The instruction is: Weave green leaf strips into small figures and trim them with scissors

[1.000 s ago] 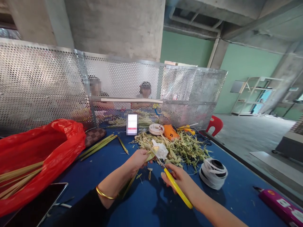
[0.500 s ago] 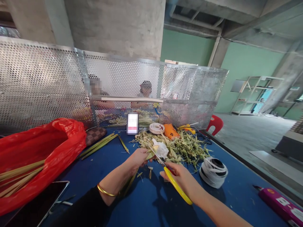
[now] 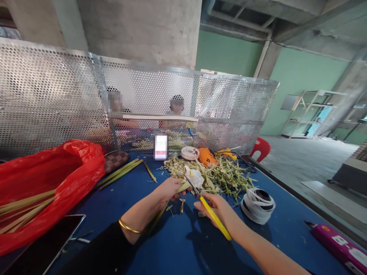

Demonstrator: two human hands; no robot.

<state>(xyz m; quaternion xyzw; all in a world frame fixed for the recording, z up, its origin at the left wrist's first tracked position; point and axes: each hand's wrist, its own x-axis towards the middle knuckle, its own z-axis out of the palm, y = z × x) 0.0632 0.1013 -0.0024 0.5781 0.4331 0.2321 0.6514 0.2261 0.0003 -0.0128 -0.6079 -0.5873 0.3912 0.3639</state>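
Note:
My left hand (image 3: pixel 171 188) is closed around a green plant stalk (image 3: pixel 184 186), whose lower part hangs down behind the wrist. In my right hand (image 3: pixel 213 208) are yellow-handled scissors (image 3: pixel 216 218), with their blades directed up and left, close to the stalk's tip. Just beyond the blades a crumpled white piece (image 3: pixel 195 178) rests against a heap of green plant scraps (image 3: pixel 229 176). Small cut bits lie on the blue table (image 3: pixel 177 244) below my hands.
A red bag (image 3: pixel 71 164) with long stalks and a dark tablet (image 3: pixel 48 244) are at left. White twine (image 3: pixel 258 206) and a purple tool (image 3: pixel 338 242) stand right. Behind are a lit phone (image 3: pixel 161 147), a tape roll (image 3: pixel 190 153) and a perforated screen (image 3: pixel 149 88) with people beyond.
The scissors have turned and their blades look closer together, near the stalk tip. My left hand has barely moved. The whole view has shifted slightly.

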